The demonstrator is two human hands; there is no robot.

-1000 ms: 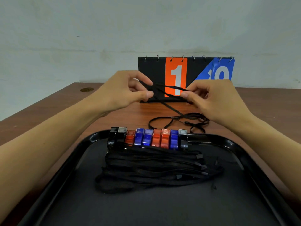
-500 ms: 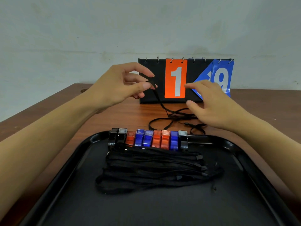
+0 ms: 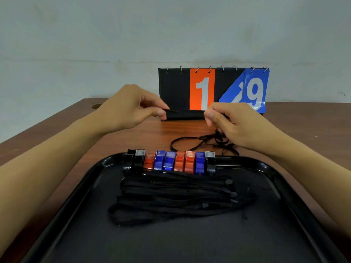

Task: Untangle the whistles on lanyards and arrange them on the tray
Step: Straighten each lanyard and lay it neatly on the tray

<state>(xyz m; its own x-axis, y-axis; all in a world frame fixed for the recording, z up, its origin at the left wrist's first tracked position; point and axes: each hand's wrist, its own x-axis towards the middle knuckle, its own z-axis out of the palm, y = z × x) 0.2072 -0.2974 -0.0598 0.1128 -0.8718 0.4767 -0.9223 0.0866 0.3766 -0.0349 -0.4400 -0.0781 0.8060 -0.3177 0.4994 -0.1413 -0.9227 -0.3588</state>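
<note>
Setting: a brown wooden table (image 3: 133,141) is standing against a pale wall. Item in hand: I am watching one black lanyard (image 3: 185,113) being drawn taut above the table beyond the tray's far rim, the left hand (image 3: 131,108) pinching one end between thumb and forefinger, the right hand (image 3: 233,122) pinching the other, the rest of its cord (image 3: 201,143) trailing in loose loops on the wood under the right hand; whether a whistle is hanging on it I cannot tell. Stock already placed: nine whistles (image 3: 170,161), black, red and blue, are standing side by side in a row along the far edge of the black tray (image 3: 57,221), their lanyards (image 3: 176,196) lying gathered in a flat bundle just in front of them. Judged progress: nearly complete, this looking like the last cord to clear and set down. Surroundings: a flip scoreboard (image 3: 212,90) showing 1 and 9 is standing just behind the hands, near enough to be snagged; the loops on the wood appear partly tangled and may be catching as the cord lifts.
</note>
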